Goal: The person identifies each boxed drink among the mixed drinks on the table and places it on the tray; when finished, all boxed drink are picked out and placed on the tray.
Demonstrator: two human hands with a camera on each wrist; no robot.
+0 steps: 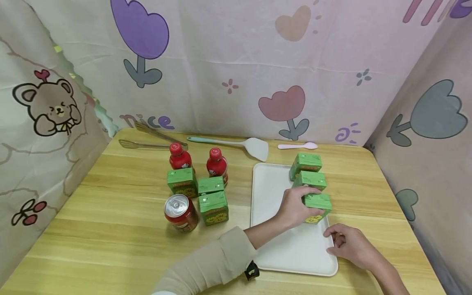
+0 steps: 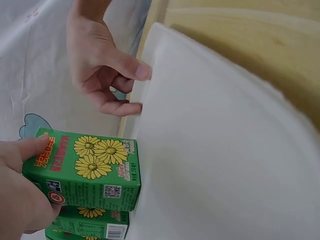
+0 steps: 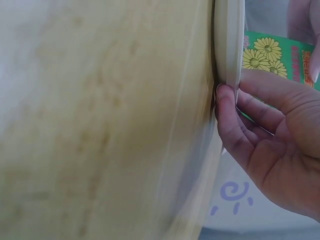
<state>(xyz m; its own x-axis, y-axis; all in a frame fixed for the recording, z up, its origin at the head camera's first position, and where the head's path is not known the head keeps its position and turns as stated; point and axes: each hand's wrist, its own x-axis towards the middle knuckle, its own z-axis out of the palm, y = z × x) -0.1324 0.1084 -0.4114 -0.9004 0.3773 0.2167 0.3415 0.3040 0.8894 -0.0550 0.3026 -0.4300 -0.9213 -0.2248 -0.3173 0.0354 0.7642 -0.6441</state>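
Observation:
On the white tray [image 1: 280,256], three green drink cartons with yellow flowers stand in a row along the right side. My left hand [image 1: 296,207] grips the nearest carton [image 1: 318,200] from its left, thumb and fingers on opposite sides. In the left wrist view that carton [image 2: 95,170] stands upright at the tray surface. The middle carton [image 1: 311,179] and the far carton [image 1: 306,162] are right behind it. At the tray's right rim, my right hand [image 1: 350,246] pinches the edge between thumb and fingers; the right wrist view shows these fingers [image 3: 232,120] against the rim.
Left of the tray stand three more green cartons [image 1: 214,208], two red-capped bottles [image 1: 216,164] and a red can [image 1: 180,213]. Tongs [image 1: 147,144], a spatula [image 1: 254,148] and a pink spoon [image 1: 298,146] lie along the back. A small black object [image 1: 252,271] is beside the tray's near-left corner.

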